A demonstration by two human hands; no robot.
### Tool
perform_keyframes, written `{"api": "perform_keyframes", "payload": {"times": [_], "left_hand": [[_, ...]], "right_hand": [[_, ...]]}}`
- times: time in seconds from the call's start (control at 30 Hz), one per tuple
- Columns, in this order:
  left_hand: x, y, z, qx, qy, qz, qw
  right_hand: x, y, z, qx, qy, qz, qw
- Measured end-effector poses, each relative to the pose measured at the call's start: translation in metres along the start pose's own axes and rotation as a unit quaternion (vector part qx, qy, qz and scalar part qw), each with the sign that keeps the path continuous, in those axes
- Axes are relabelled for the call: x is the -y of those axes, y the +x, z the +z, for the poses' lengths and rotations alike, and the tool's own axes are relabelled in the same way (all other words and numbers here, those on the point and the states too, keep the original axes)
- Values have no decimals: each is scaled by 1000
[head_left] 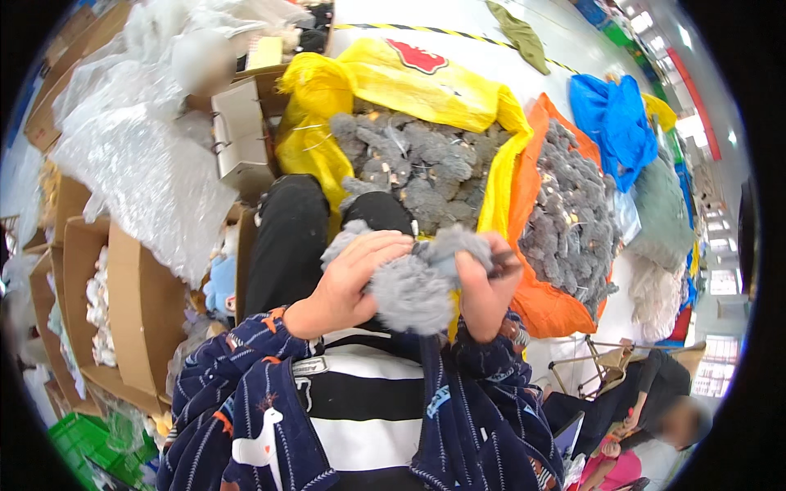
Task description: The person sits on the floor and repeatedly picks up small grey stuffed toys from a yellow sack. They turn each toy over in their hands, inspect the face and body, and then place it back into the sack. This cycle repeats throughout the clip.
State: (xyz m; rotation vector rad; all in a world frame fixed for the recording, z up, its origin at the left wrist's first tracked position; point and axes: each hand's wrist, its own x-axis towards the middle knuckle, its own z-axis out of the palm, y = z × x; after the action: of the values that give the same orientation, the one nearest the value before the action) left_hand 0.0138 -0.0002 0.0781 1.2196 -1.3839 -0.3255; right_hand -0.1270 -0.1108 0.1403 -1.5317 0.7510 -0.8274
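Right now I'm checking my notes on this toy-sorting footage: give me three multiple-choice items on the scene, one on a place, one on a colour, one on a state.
1. Where is the fluffy grey plush toy?
A. in the brown cardboard box
B. between both hands, over the lap
C. on the floor

2. What colour is the plastic sack directly ahead, filled with grey plush toys?
A. yellow
B. green
C. white

3. How is the left hand set?
A. open and away from everything
B. inside a box
C. closed on the toy

Answers: 1 B, the left hand and right hand grip it together; 2 A, its yellow rim surrounds the grey pile; 3 C, its fingers wrap the fur.
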Motion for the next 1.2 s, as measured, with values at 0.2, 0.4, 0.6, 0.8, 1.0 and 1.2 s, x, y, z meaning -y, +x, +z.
{"api": "perform_keyframes", "payload": {"times": [0.2,0.4,0.6,0.8,1.0,1.2], "left_hand": [[25,-33,-5,-131,-319,-355,869],[32,-46,-1,-114,-455,-421,776],[21,-75,1,130,-267,-362,883],[31,-87,9,96,-167,-387,902],[41,-81,14,122,-219,-416,874],[36,-75,9,152,-184,-429,871]], "right_hand": [[-64,9,17,151,76,139,976],[-82,0,36,65,98,183,976],[-100,3,21,-22,171,213,962],[-110,-8,8,34,81,224,971],[-95,2,5,-17,-144,-59,988],[-111,21,12,117,-318,-3,941]]}}
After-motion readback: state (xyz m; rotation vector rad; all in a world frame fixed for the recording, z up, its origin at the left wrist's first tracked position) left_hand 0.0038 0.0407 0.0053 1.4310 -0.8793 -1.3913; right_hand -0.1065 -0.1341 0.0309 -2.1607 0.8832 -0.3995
